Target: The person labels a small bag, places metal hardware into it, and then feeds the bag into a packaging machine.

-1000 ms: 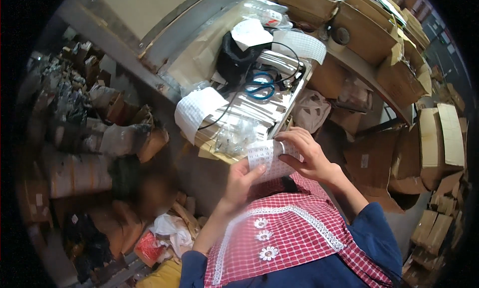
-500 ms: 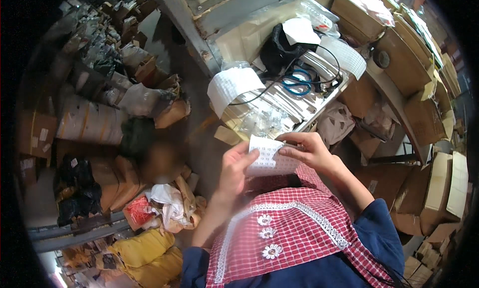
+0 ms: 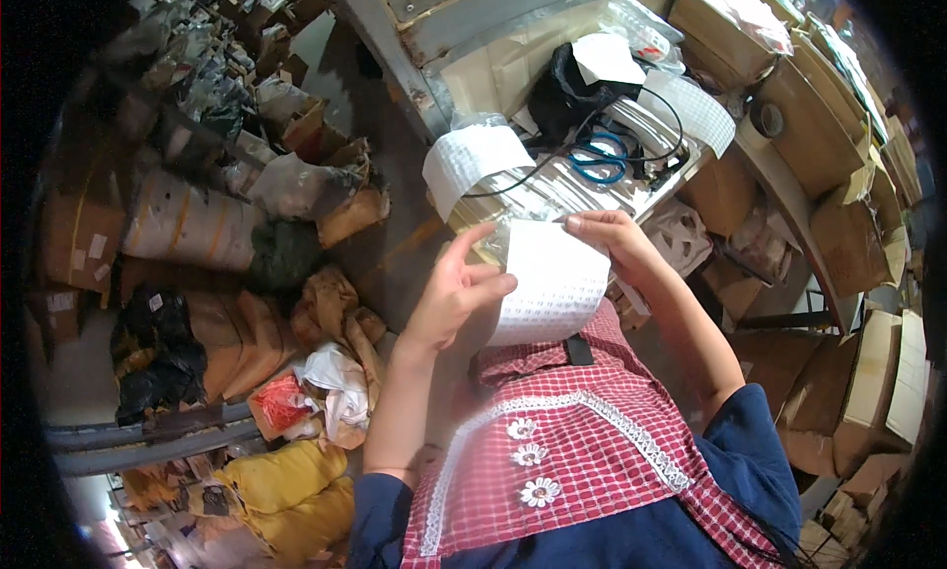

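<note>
A white sheet of small printed labels (image 3: 552, 288) hangs curved in front of my chest. My right hand (image 3: 619, 246) pinches its upper right corner between thumb and fingers. At the sheet's left edge is my left hand (image 3: 446, 295), its index finger and thumb apart; the thumb tip meets or nearly meets the paper. Beyond the sheet, a low table carries a curved strip of white labels (image 3: 477, 165), blue-handled scissors (image 3: 599, 160), a black cable (image 3: 679, 125) and a black bag (image 3: 557, 101). White paper stacks fill the tray under the scissors.
Open cardboard boxes (image 3: 804, 125) line the right side, with a tape roll (image 3: 764, 120) among them. To the left are heaps of bagged goods (image 3: 197, 76), a wrapped white bundle (image 3: 187, 219), black bags (image 3: 158, 347) and a yellow sack (image 3: 286, 480).
Both hands have lifted the label sheet away from my body, and it now shows a larger white face. My left hand's fingers have spread from their grip on its edge.
</note>
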Demonstrator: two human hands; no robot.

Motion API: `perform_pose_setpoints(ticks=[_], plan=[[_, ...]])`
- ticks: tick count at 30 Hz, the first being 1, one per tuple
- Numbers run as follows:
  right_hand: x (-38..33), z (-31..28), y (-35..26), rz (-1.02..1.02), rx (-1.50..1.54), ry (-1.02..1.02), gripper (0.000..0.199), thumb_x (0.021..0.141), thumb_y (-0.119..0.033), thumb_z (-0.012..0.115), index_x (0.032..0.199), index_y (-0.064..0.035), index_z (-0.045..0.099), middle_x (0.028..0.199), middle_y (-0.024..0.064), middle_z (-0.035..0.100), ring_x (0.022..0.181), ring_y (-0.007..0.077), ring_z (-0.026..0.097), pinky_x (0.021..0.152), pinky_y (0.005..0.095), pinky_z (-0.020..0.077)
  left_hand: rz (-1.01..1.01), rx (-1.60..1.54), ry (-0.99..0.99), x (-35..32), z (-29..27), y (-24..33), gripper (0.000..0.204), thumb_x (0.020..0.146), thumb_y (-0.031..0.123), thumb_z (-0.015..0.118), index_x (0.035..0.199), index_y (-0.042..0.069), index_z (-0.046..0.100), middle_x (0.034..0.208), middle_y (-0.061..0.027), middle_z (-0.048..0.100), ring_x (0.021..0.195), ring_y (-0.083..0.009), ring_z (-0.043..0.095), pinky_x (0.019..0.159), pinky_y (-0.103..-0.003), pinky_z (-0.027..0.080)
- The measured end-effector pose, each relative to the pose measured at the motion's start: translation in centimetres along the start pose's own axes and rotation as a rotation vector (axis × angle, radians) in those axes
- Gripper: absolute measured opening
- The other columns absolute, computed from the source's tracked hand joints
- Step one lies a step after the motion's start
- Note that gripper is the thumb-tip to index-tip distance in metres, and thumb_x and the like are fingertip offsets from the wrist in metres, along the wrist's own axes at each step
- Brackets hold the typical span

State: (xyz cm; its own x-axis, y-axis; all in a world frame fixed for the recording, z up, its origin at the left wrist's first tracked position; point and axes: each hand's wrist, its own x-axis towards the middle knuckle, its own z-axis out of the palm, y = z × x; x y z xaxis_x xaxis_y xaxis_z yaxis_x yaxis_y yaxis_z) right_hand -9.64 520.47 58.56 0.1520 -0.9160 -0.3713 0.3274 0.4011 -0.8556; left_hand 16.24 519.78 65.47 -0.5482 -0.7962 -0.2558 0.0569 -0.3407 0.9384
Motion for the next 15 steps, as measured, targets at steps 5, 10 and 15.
perform_pose_setpoints(ticks=[5, 10, 15], plan=[[0.9, -1.4, 0.3, -0.022, 0.059, 0.073, 0.043, 0.09, -0.026, 0.067, 0.119, 0.0059, 0.061, 0.101, 0.015, 0.069, 0.084, 0.0187, 0.069, 0.065, 0.0262, 0.0561, -0.084, 0.064, -0.048, 1.7, -0.6, -0.5, 0.073, 0.08, 0.01, 0.073, 0.14, -0.004, 0.035, 0.083, -0.0074, 0.068, 0.068, -0.0086, 0.062, 0.055, -0.018, 0.046], [0.7, -2.1, 0.6, -0.044, 0.038, 0.107, 0.042, 0.091, -0.028, 0.065, 0.117, 0.0054, 0.061, 0.099, 0.0139, 0.068, 0.082, 0.0169, 0.067, 0.064, 0.0252, 0.0556, -0.085, 0.032, -0.072, 2.7, -0.5, -0.8, 0.069, 0.081, 0.008, 0.07, 0.139, -0.005, 0.036, 0.086, -0.0103, 0.07, 0.071, -0.0105, 0.065, 0.058, -0.018, 0.049], [0.7, -2.3, 0.6, -0.107, 0.039, 0.104, 0.042, 0.093, -0.029, 0.063, 0.118, 0.0044, 0.061, 0.1, 0.0131, 0.068, 0.086, 0.0178, 0.067, 0.07, 0.0259, 0.0547, -0.105, 0.048, -0.08, 3.4, -0.4, -0.6, 0.069, 0.081, 0.01, 0.07, 0.138, -0.007, 0.035, 0.088, -0.0115, 0.071, 0.073, -0.011, 0.066, 0.06, -0.02, 0.05]])
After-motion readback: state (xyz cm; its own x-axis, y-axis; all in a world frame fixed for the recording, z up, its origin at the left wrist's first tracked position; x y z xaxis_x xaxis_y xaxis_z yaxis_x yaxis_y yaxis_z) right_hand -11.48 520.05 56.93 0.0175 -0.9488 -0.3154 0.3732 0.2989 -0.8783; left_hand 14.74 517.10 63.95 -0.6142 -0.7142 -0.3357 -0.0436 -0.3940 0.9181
